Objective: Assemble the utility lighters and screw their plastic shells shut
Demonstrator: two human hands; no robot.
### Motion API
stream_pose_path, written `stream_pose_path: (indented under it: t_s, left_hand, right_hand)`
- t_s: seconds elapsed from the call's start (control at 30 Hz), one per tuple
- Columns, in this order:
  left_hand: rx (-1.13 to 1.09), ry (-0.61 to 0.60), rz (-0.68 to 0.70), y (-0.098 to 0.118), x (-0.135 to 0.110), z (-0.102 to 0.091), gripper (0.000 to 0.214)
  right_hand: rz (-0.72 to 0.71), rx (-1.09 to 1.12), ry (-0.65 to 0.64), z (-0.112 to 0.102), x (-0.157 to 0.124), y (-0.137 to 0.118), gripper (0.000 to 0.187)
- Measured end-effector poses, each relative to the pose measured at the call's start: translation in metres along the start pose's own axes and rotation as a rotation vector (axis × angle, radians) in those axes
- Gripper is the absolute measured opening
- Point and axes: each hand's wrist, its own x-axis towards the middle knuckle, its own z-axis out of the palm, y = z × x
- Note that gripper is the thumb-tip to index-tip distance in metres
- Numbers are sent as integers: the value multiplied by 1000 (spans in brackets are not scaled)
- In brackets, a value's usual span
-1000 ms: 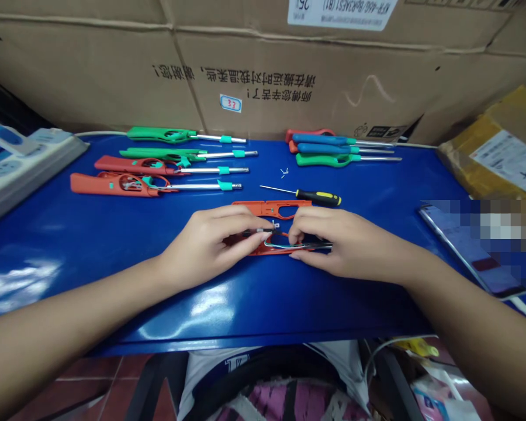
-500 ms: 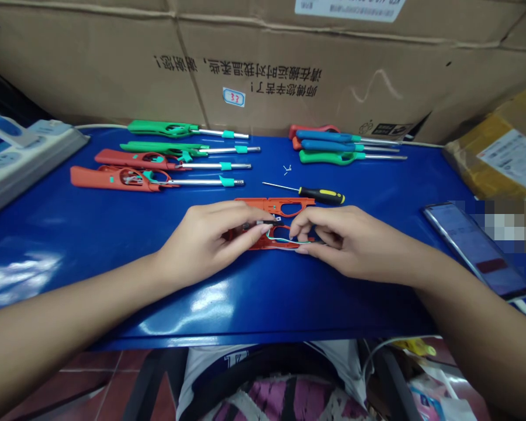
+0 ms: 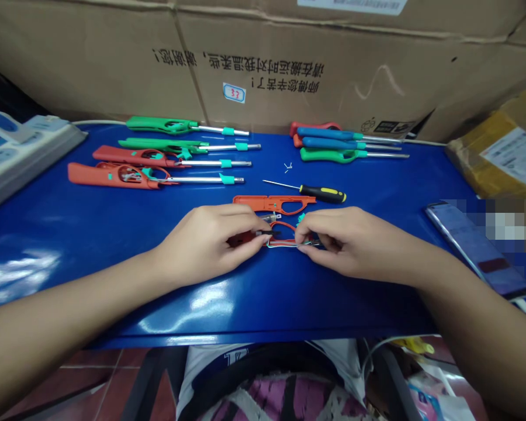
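Black part [image 3: 269, 233] shifted slightly nearer, pinched in left hand [image 3: 219, 237]; wires [image 3: 284, 245] pinched in right hand [image 3: 346, 242]. Between hands, orange shell [image 3: 284, 224] laid on surface [image 3: 289, 313]: likely light, stiff. Wires probably fragile; part best gripped by body. Screwdriver [image 3: 319, 192] laid beyond.

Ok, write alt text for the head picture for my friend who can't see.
A person's left hand pinches a small black part over an opened orange lighter; the right hand is at its other end. Beyond them on the blue table lie an orange shell half, a screwdriver and coloured lighters.
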Motion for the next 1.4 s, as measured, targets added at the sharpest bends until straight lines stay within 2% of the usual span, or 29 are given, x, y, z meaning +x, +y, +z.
stream_pose_path:
  t_s: [0.23,0.4,0.53,0.77,0.97,1.3,1.4]
  left_hand:
    - [-22,-29,-21,-1,0,1,13]
    - [16,3,15,0,1,-2,13]
    - [43,-20,-17,2,3,-4,16]
    - [2,-46,-60,2,0,-2,14]
    - [-23,-64,-56,1,1,-1,15]
    - [-6,-19,-38,0,-2,1,17]
    - [11,-15,-19,0,-3,0,16]
  right_hand:
    - [-70,63,56,-3,0,4,7]
    - [-61,-12,105,-8,0,3,9]
    - [-28,-71,143,-10,1,3,10]
    - [4,-36,74,-4,1,9,10]
    - [21,-34,128,-9,1,2,10]
    - [43,10,32,-5,0,3,9]
    - [75,-27,-13,-11,-4,4,20]
